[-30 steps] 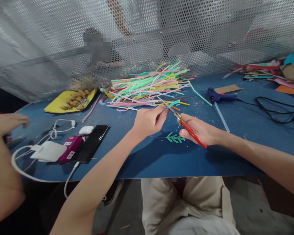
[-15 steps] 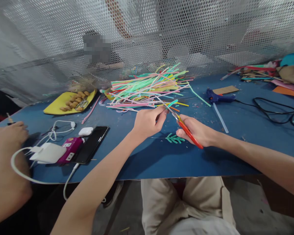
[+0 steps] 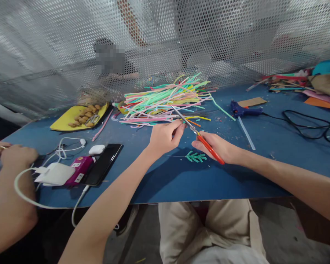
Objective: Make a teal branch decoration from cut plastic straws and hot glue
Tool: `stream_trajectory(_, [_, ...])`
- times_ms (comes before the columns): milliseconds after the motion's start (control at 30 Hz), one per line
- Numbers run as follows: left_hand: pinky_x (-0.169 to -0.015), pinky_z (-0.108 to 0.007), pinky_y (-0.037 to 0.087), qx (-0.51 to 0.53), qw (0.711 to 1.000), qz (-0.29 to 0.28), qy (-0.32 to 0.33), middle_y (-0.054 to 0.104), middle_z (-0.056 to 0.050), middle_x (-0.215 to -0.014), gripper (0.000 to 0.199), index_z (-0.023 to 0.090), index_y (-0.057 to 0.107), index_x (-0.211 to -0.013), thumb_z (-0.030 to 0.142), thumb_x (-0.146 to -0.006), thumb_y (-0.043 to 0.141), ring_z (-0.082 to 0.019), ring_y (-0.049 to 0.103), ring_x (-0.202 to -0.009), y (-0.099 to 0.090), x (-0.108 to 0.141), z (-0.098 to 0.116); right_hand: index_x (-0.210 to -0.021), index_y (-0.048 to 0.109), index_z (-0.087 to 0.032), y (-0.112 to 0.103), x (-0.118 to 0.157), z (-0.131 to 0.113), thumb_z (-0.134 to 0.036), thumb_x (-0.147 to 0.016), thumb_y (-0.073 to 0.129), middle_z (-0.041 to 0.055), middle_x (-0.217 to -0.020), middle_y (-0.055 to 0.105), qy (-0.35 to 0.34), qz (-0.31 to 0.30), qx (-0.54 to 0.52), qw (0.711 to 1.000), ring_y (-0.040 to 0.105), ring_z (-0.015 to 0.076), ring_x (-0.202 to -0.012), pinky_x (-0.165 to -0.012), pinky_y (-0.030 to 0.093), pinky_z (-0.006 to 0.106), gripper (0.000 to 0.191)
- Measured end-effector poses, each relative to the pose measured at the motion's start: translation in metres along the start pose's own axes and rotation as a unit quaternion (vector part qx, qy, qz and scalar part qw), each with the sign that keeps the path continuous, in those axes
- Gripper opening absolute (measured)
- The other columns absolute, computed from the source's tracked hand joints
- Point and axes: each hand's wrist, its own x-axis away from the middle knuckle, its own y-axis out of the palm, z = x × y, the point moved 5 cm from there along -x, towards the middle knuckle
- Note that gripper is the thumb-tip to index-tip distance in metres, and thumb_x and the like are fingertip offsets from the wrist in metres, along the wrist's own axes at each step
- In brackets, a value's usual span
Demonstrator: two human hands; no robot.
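Note:
My left hand is closed in a pinch, with a small teal tip of pipe cleaner showing at its fingertips. My right hand grips scissors with red-orange handles. Their blades point up and left, right beside the left fingertips, and look nearly closed. Below, a green leafy sprig made of pipe cleaner lies flat on the blue table, a thin wire stem running left from it. A loose pile of pastel pipe cleaners lies just beyond both hands.
A glue gun with a clear stick and black cord lies right. To the left are a phone, a purple power adapter, white cables and a yellow tray of brown pieces. Another person's hand is at far left. Perforated metal stands behind.
The teal length that stuck out past the blades is now gone from my left fingertips, leaving a short tip. The scissors and right hand have shifted slightly left, and the blades look more closed.

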Motion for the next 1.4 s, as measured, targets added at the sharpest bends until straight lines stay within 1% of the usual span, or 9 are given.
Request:
stream_trajectory(100, [-0.055,-0.029,0.033,-0.052,0.998,-0.019,0.004,0.067,-0.004,-0.063,0.039,0.022,0.073,-0.089,0.042,-0.103,0.042,-0.015,0.059,-0.055,-0.004,-0.005,-0.014,-0.080,0.039,-0.023,-0.007,-0.001,0.006,-0.064,-0.094,0.055,-0.0050,-0.067,0.043,0.013,0.008,-0.021,1.000,0.036,0.0125,-0.061,-0.057,0.034,0.029,0.046])
stream_trajectory(200, [-0.060,-0.031,0.034,-0.156,0.985,-0.010,-0.080,0.068,-0.007,-0.066,0.042,0.022,0.072,-0.087,0.051,-0.101,0.046,-0.021,0.062,-0.063,-0.025,-0.012,-0.048,-0.080,0.040,-0.024,-0.018,-0.003,0.013,-0.066,-0.093,0.055,-0.0052,-0.066,0.041,0.028,0.030,-0.045,0.998,0.037,0.0125,-0.058,-0.056,0.035,0.029,0.047])
stream_trajectory(300, [-0.064,-0.034,0.038,-0.282,0.936,-0.056,-0.206,0.070,-0.013,-0.076,0.042,0.021,0.074,-0.091,0.055,-0.095,0.051,-0.029,0.064,-0.072,-0.049,-0.011,-0.094,-0.082,0.042,-0.024,-0.028,-0.007,0.021,-0.066,-0.092,0.057,-0.0050,-0.065,0.042,0.040,0.051,-0.047,0.997,0.038,0.0129,-0.056,-0.054,0.034,0.030,0.046])
stream_trajectory(367, [-0.069,-0.037,0.041,-0.327,0.907,-0.099,-0.244,0.070,-0.017,-0.082,0.039,0.019,0.074,-0.093,0.051,-0.093,0.052,-0.033,0.065,-0.078,-0.057,-0.007,-0.120,-0.084,0.044,-0.024,-0.033,-0.010,0.023,-0.066,-0.092,0.059,-0.0038,-0.066,0.046,0.038,0.068,-0.019,0.997,0.040,0.0135,-0.058,-0.055,0.035,0.031,0.045])
stream_trajectory(567, [-0.074,-0.038,0.044,-0.301,0.896,-0.143,-0.295,0.068,-0.014,-0.081,0.038,0.019,0.073,-0.093,0.052,-0.091,0.054,-0.031,0.064,-0.082,-0.050,0.010,-0.165,-0.079,0.040,-0.024,-0.038,-0.014,0.024,-0.062,-0.091,0.061,0.0004,-0.074,0.054,0.024,0.108,0.120,0.987,0.044,0.0155,-0.064,-0.062,0.035,0.033,0.045])
stream_trajectory(800, [-0.080,-0.039,0.048,-0.293,0.907,-0.175,-0.248,0.074,-0.012,-0.104,0.040,0.024,0.074,-0.111,0.051,-0.096,0.049,-0.032,0.067,-0.097,-0.034,0.009,-0.174,-0.079,0.040,-0.024,-0.045,-0.019,0.034,-0.060,-0.092,0.057,0.0048,-0.081,0.056,0.016,0.128,0.171,0.977,0.047,0.0184,-0.068,-0.066,0.036,0.034,0.042])
stream_trajectory(1000, [-0.089,-0.039,0.051,-0.267,0.929,-0.228,-0.118,0.071,-0.007,-0.128,0.039,0.028,0.072,-0.122,0.047,-0.101,0.045,-0.030,0.064,-0.119,-0.005,0.007,-0.166,-0.079,0.041,-0.024,-0.047,-0.022,0.044,-0.057,-0.093,0.056,0.0062,-0.079,0.057,0.035,0.118,0.196,0.973,0.049,0.0193,-0.067,-0.065,0.037,0.034,0.038])
stream_trajectory(1267, [-0.093,-0.040,0.050,-0.234,0.929,-0.258,-0.124,0.071,-0.012,-0.127,0.033,0.018,0.066,-0.124,0.034,-0.100,0.050,-0.030,0.066,-0.117,0.017,0.010,-0.172,-0.080,0.046,-0.023,-0.040,-0.026,0.048,-0.054,-0.091,0.061,0.0068,-0.081,0.062,0.040,0.103,0.200,0.974,0.053,0.0193,-0.067,-0.063,0.038,0.033,0.036])
stream_trajectory(1400, [-0.098,-0.038,0.049,-0.216,0.936,-0.251,-0.123,0.068,-0.010,-0.134,0.031,0.021,0.065,-0.126,0.033,-0.102,0.049,-0.027,0.062,-0.125,0.018,0.009,-0.171,-0.083,0.051,-0.022,-0.035,-0.027,0.046,-0.048,-0.090,0.062,0.0086,-0.085,0.065,0.019,0.098,0.213,0.972,0.056,0.0211,-0.071,-0.066,0.039,0.033,0.029])
